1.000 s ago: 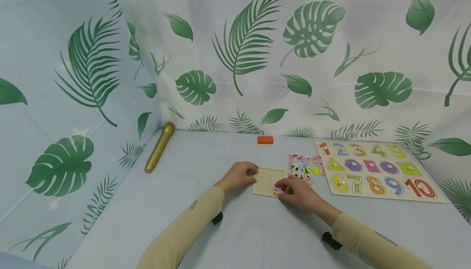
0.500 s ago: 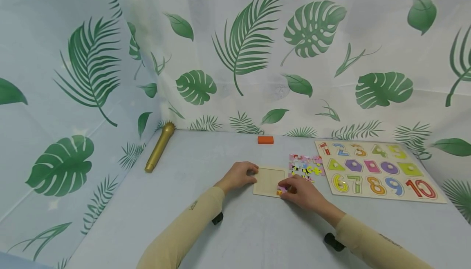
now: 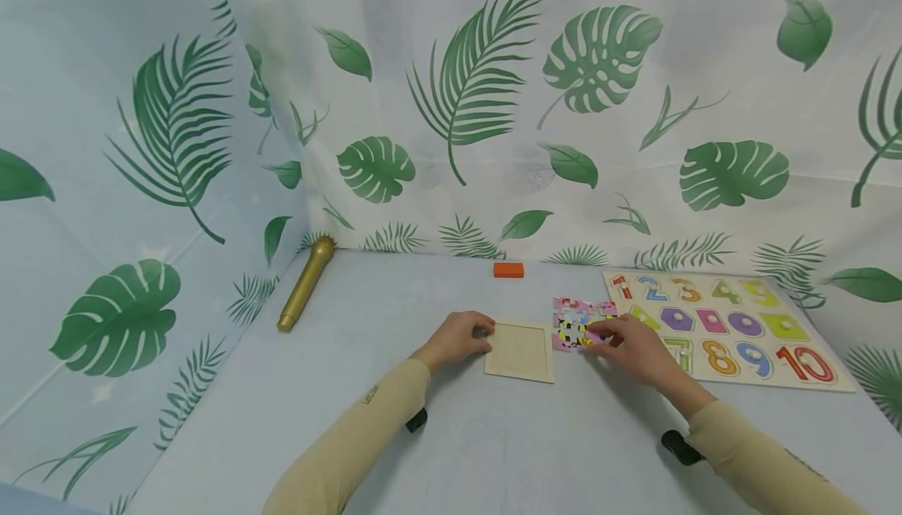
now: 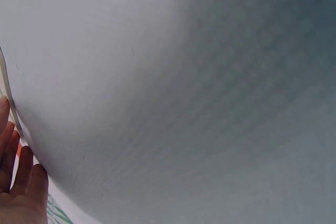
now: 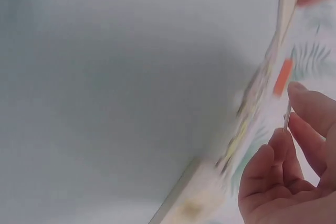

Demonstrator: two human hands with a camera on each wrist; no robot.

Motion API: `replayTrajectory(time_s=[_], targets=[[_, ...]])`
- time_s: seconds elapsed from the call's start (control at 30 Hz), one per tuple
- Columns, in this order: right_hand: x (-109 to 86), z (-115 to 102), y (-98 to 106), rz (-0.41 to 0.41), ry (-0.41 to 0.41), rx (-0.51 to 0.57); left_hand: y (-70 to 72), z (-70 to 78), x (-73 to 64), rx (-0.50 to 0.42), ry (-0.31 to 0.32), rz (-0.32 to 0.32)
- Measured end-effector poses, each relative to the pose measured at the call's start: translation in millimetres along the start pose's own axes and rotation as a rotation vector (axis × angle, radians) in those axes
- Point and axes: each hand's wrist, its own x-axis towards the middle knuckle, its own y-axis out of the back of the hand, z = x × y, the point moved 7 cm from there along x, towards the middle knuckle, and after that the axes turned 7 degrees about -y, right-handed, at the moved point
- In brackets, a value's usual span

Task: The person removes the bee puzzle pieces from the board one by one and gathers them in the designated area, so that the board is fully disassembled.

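A shallow square wooden puzzle tray point(image 3: 517, 352) lies flat at the middle of the table, with nothing in it. My left hand point(image 3: 456, 337) holds the tray's left edge between thumb and fingers; in the left wrist view this hand point(image 4: 23, 184) shows only at the lower left. To the right of the tray, my right hand point(image 3: 634, 349) hovers over a patch of colourful jigsaw pieces point(image 3: 569, 325) and partly hides them. The right wrist view shows a thin jigsaw piece point(image 5: 287, 115), edge-on, pinched between its thumb and fingers.
A wooden number-and-shape board point(image 3: 747, 327) lies on the right, close to my right hand. An orange block point(image 3: 508, 270) is at the back. A gold microphone-shaped stick point(image 3: 306, 283) lies at the left. Leaf-printed cloth point(image 3: 458, 92) hangs behind the table.
My right hand has lifted the jigsaw piece out of the tray's lower right corner and carried it right, over the other pieces. My left hand has stayed at the tray.
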Motion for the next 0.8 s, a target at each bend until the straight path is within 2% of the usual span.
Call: replayTrajectory(time_s=[0.1, 0.27, 0.3, 0.4, 0.8], targets=[[0.6, 14.6, 4.9, -0.019, -0.019, -0.006, -1.4, -3.5, 1.6, 0.011, -0.035, 0.012], [1.2, 32.7, 5.7, -0.089, -0.055, 0.009, -1.1, -2.3, 1.2, 0.006, -0.028, 0.013], [1.3, 33.9, 5.9, -0.097, -0.052, 0.008, 0.6, 1.9, -0.9, -0.004, -0.003, 0.002], [1.9, 33.7, 7.6, -0.109, -0.031, -0.007, -1.9, -0.9, 0.7, 0.003, 0.008, 0.001], [2.4, 34.1, 8.4, -0.139, -0.022, -0.057, -0.8, -1.8, 0.8, 0.005, 0.011, 0.003]])
